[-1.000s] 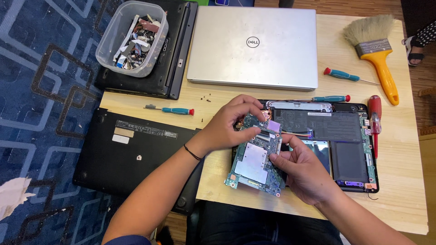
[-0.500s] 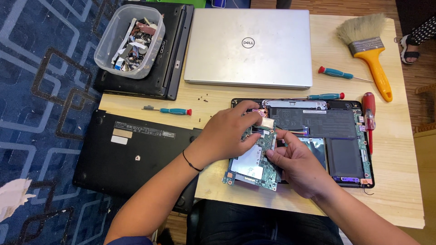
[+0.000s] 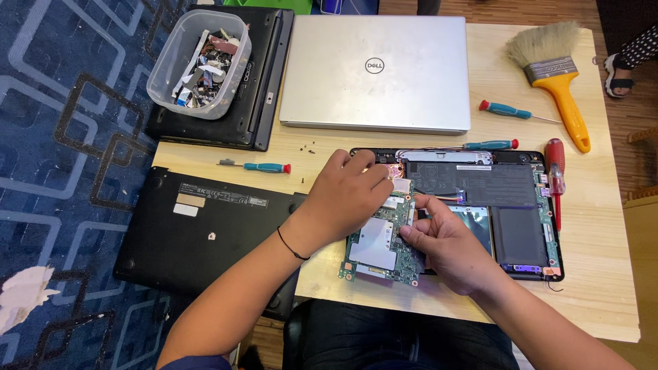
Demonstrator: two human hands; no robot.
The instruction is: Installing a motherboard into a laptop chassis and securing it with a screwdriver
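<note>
the board [image 3: 380,243] was pinched at its right edge by the right hand [image 3: 449,243], left hand [image 3: 349,195] fingers curled shut over its top. since a second ago it'd been lowered flatter into the open laptop [image 3: 521,233], so nearly seated. brush [image 3: 552,68] sat beyond.

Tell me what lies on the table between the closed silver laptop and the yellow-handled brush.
In the head view, one small teal-handled screwdriver lies on the wooden table between the silver laptop and the brush, its tip pointing toward the brush handle.
</note>
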